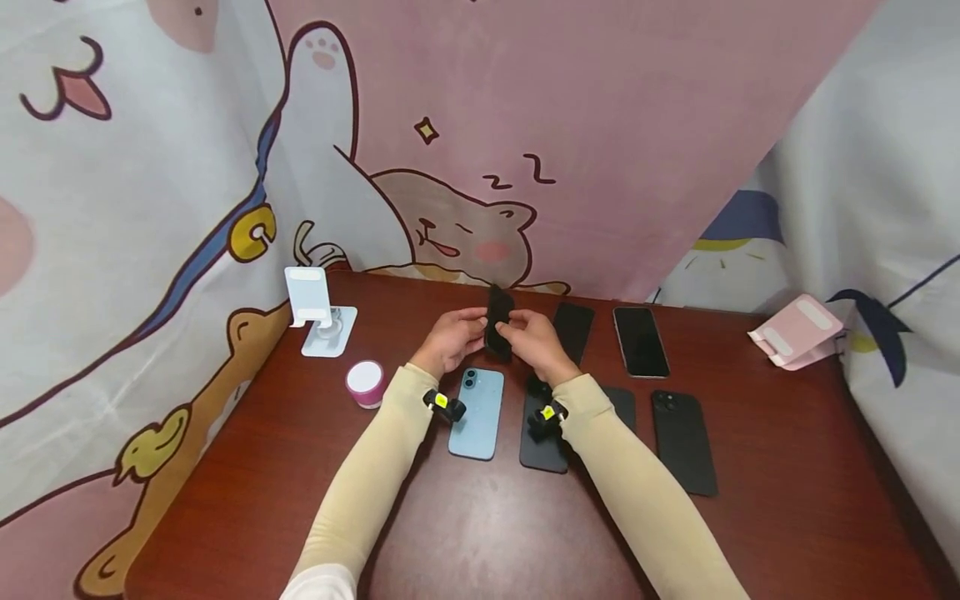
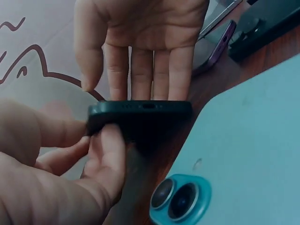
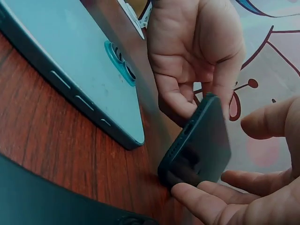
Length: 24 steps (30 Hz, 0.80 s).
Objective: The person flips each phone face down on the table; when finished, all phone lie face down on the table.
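Pinching a slim, glossy black phone [image 3: 207, 143], left hand [image 1: 452, 340] faces straight-fingered right hand [image 1: 536, 342] touching it.

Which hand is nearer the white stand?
Left. The left hand is right of the white stand, gripping the held phone; the right hand is farther right, on the phone's other side.

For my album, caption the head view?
Left hand holds a black phone, right hand touching it, near a light-blue phone.
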Available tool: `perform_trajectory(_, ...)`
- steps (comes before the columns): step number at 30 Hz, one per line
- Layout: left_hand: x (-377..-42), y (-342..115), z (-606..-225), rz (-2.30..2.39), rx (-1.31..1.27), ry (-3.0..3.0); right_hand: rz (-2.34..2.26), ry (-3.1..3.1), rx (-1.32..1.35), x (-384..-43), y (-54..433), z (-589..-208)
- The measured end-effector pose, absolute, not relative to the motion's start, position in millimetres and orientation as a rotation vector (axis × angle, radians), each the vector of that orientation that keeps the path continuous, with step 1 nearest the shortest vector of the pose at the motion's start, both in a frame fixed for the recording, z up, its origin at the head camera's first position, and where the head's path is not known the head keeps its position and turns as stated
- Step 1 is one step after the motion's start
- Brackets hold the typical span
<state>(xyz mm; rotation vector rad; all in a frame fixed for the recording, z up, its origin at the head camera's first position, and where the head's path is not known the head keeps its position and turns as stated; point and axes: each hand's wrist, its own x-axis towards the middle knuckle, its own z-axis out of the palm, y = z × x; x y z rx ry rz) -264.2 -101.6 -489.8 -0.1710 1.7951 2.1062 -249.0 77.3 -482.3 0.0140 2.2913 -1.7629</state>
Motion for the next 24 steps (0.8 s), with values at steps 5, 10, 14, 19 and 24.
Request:
perform_trajectory(5,-264.7,-101.0,-490.4,2.081,-0.145,1.711,-1.823,2.214,0.048,-252.1,78.6,-480.0)
perform_trajectory(10,-262.6,-96.6,-491.3,1.992,-0.056,1.696,-1.859,2.168,0.068,-254.3,84.3,-478.4)
perform_trajectory(14,-259.8,-91.2,-489.6,1.898,0.016,1.765,-1.844,2.178,0.073,-254.9,88.9,-478.0)
perform_trajectory(19,-256.9,-84.9,-484.8,1.791,0.099,1.885,-1.843,2.196,0.061,-254.8,93.5,-475.8)
perform_trajectory(24,-256.0,-85.4,-479.6,1.828,0.094,1.908,-1.886,2.187,0.054,-252.0,98.2,-468.8)
